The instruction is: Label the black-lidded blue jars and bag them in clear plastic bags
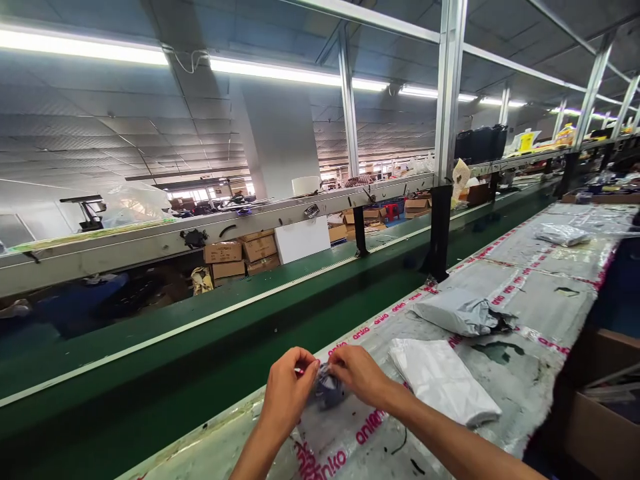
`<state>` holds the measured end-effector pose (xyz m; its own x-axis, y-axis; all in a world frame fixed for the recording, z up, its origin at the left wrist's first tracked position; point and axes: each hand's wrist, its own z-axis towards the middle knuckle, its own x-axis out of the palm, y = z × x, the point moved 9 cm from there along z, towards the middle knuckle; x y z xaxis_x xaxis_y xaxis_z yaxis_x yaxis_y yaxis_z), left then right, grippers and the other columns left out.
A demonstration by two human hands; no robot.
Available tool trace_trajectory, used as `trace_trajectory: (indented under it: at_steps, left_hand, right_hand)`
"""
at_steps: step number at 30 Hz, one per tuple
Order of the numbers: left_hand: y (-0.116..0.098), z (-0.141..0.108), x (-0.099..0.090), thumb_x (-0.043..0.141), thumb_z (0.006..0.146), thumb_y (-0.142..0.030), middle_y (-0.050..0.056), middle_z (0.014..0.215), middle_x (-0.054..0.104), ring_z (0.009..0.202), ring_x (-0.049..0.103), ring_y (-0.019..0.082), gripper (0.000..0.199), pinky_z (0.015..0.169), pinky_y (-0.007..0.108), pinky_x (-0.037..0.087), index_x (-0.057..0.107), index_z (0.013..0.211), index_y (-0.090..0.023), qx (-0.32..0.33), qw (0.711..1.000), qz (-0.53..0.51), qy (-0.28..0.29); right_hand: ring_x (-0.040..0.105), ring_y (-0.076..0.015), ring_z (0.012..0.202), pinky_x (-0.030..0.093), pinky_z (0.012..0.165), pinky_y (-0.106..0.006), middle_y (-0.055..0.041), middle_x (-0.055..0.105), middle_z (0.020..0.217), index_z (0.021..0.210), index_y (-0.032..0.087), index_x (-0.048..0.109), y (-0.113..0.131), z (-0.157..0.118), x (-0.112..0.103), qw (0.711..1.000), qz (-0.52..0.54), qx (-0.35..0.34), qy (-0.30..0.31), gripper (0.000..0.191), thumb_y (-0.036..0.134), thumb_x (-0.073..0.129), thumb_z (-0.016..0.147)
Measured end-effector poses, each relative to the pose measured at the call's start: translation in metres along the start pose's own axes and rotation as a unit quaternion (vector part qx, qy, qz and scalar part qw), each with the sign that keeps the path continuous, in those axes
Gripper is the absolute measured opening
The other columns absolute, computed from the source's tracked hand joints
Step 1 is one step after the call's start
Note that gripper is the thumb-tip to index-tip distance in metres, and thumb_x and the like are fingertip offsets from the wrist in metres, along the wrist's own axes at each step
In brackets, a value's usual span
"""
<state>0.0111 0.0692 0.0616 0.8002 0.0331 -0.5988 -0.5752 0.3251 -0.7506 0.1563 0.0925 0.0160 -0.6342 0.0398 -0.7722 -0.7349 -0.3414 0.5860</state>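
Near the bottom centre, my left hand (pixel 291 385) has its thumb and fingertips pressed together at the left edge of a small dark item in clear plastic (pixel 330 392). My right hand (pixel 361 373) pinches the top right of the same item, close beside the left. The item is small and partly blurred, and its contents cannot be made out. It is just above the table covering (pixel 370 333), which is printed with pink lettering. A stack of white plastic bags (pixel 445 380) lies to the right of my right hand.
A grey plastic package (pixel 457 311) lies behind the white bags, and another clear-wrapped package (pixel 563 234) is farther back. A green conveyor belt (pixel 200 360) runs along the table's far side. A dark post (pixel 440 233) rises between them. Cardboard box (pixel 603 433) at lower right.
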Motion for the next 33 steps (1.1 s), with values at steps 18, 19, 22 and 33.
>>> trace_trajectory:
  at_steps: [18,19,22,33]
  left_hand:
    - [0.003,-0.031,0.014,0.053,0.093,-0.041,0.002,0.091,0.069,0.082,0.063,0.021,0.020,0.071,0.030,0.045,0.065,0.091,-0.024,0.035,0.993,0.059,0.092]
    - [0.004,-0.032,0.014,0.053,0.093,-0.041,0.002,0.093,0.069,0.082,0.062,0.021,0.020,0.072,0.030,0.046,0.064,0.092,-0.025,0.036,0.993,0.064,0.095]
    - [0.006,-0.034,0.012,0.052,0.094,-0.042,0.002,0.096,0.069,0.084,0.062,0.021,0.020,0.074,0.031,0.046,0.064,0.094,-0.026,0.034,0.991,0.072,0.103]
    - [-0.014,-0.041,0.029,0.054,0.092,-0.041,0.002,0.098,0.070,0.089,0.064,0.024,0.019,0.078,0.032,0.049,0.065,0.095,-0.027,0.069,0.987,0.081,0.122]
  right_hand:
    - [0.067,-0.0231,0.102,0.050,0.090,-0.038,-0.0103,0.071,0.113,0.116,0.018,0.065,-0.100,-0.032,-0.149,0.972,-0.136,0.129,-0.143,0.030,0.034,0.043,0.104]
    - [0.068,-0.0233,0.101,0.050,0.088,-0.037,-0.0097,0.072,0.111,0.115,0.019,0.066,-0.093,-0.046,-0.151,0.973,-0.137,0.115,-0.147,0.031,0.036,0.042,0.103]
    - [0.069,-0.0221,0.093,0.051,0.082,-0.033,-0.0033,0.073,0.104,0.104,0.026,0.069,-0.076,-0.091,-0.139,0.983,-0.138,0.059,-0.102,0.018,0.037,0.060,0.093]
    - [0.067,-0.0239,0.088,0.055,0.069,-0.033,-0.0065,0.071,0.102,0.094,0.024,0.065,-0.095,-0.167,-0.079,0.924,-0.360,-0.084,-0.098,0.028,0.002,0.055,0.079]
